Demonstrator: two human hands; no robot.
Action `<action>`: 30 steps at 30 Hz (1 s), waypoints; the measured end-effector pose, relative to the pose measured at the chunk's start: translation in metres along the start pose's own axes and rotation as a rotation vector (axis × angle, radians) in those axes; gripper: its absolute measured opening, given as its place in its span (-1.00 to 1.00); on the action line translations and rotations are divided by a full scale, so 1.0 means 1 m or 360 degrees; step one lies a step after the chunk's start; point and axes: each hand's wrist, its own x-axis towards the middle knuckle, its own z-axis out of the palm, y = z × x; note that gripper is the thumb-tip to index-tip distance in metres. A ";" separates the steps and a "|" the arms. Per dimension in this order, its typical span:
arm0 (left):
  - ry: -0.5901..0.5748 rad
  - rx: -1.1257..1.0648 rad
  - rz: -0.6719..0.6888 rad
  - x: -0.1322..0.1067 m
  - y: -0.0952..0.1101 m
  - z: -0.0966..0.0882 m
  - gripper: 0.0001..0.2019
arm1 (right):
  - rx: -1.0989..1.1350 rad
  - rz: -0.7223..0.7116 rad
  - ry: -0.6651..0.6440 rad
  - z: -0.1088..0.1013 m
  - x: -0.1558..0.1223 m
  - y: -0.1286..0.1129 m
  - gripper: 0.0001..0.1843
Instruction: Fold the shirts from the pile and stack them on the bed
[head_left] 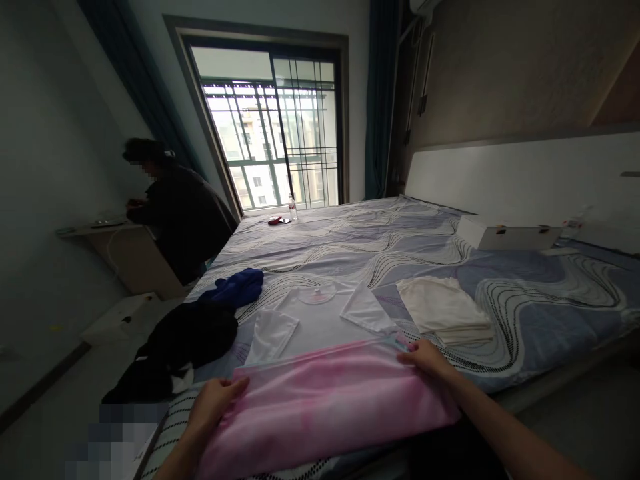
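Grips the shirt [325, 393] at two points of its pink part: on the left between thumb and fingers of the left hand [216, 403], on the right between thumb and fingers of the right hand [427, 359]. Lies at the near edge of the bed [345, 247], white upper part flat, collar [317, 293] toward the window [310, 120]. Has black clothes [195, 333] and a blue garment [243, 288] nearby on the left, folded cream cloth [443, 303] on the right.

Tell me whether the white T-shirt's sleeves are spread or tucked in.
Spread: the sleeves angle outward on either side of the neckline, on the bed beyond the pink cloth.
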 end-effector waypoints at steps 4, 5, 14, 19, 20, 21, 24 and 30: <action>0.0284 0.0219 0.0272 -0.006 0.004 0.000 -0.60 | -0.0311 -0.0240 0.0247 -0.006 0.005 0.001 -0.71; 0.0367 0.0210 0.0324 -0.011 0.007 -0.001 -0.58 | -0.0276 -0.0355 0.0343 -0.009 0.004 0.000 -0.68; 0.0668 0.0259 0.0436 0.029 0.058 -0.014 -0.57 | 0.0044 -0.0598 0.0585 -0.006 0.060 -0.028 -0.37; 0.0645 0.0152 0.0634 0.131 0.096 -0.021 -0.57 | -0.0333 -0.0471 0.0560 0.004 0.154 -0.063 -0.44; 0.0637 0.0146 0.0630 0.151 0.100 -0.020 -0.57 | -0.0436 -0.0399 0.0523 0.007 0.172 -0.069 -0.45; 0.0614 0.0137 0.0609 0.170 0.104 -0.018 -0.57 | -0.0520 -0.0333 0.0486 0.011 0.188 -0.073 -0.47; 0.0505 0.0096 0.0489 0.213 0.104 -0.001 -0.57 | -0.0638 -0.0226 0.0404 0.026 0.224 -0.077 -0.51; 0.0458 0.0133 0.0301 0.246 0.084 0.026 -0.60 | -0.0790 -0.0134 0.0359 0.042 0.260 -0.062 -0.44</action>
